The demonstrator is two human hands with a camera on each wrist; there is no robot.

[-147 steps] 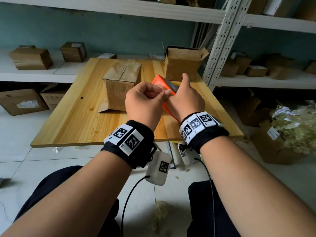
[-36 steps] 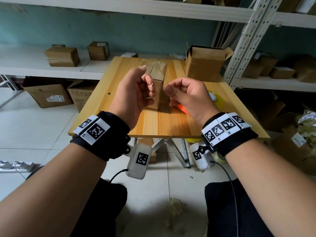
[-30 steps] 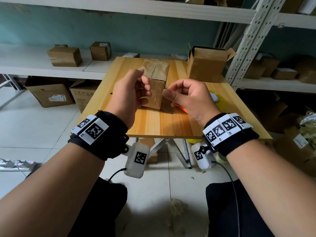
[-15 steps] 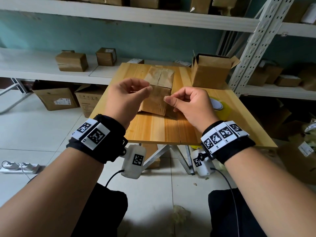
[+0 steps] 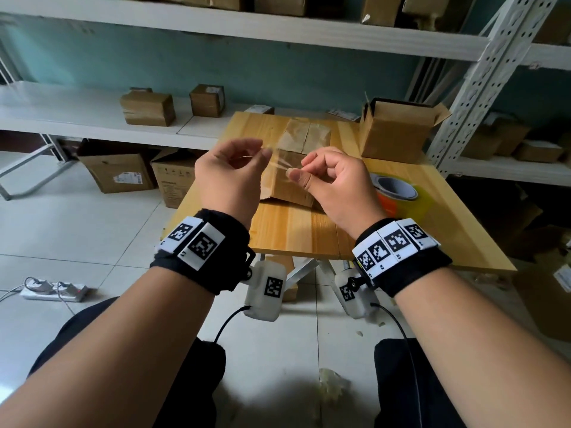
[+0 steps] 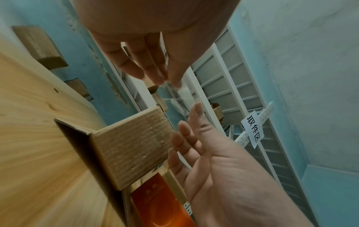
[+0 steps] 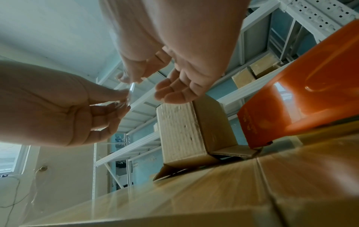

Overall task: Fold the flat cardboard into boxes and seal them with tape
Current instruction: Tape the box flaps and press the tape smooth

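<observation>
A strip of clear tape stretched between two hands above a folded box.

The left hand pinches one end of the strip between thumb and fingers, and the right hand pinches the other end, its remaining fingers loosely curled. Both hover above the near edge of the tabletop, just in front of the cardboard box standing there. The orange tape dispenser lies on the tabletop beside the right hand; an open box stands behind it.
</observation>
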